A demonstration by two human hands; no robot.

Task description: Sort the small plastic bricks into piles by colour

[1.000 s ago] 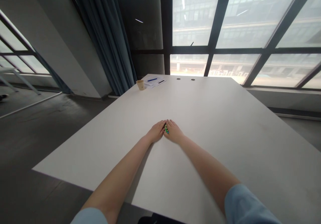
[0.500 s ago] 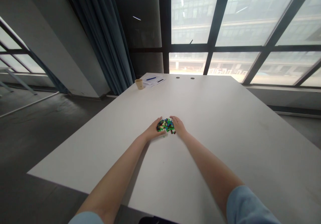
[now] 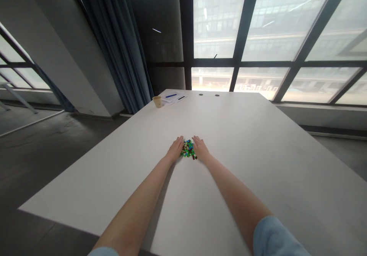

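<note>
A small heap of toy building bricks (image 3: 188, 149) in green, blue, dark red, white and tan lies on the white table (image 3: 229, 133). Along the heap's left side rests my left hand (image 3: 175, 149), fingers stretched out and pointing away from me. My right hand (image 3: 201, 148) flanks the right side, its fingers also extended. Both palms face the bricks and seem to touch the outer ones. Neither hand grips anything. Some bricks at the sides are partly hidden by the hands. A few dark red pieces lie at the heap's near right edge.
At the table's far left corner stands a tan paper cup (image 3: 157, 102) beside papers (image 3: 169, 100) with a blue pen (image 3: 171, 95) and a dark pen (image 3: 181, 98). Two dark round discs (image 3: 201, 94) are set near the far edge. Beyond hang a blue curtain (image 3: 120, 46) and windows.
My left hand has swung from curving around the near left of the bricks to lying straight along their left side. The heap looks narrower. The camera view has tilted slightly up.
</note>
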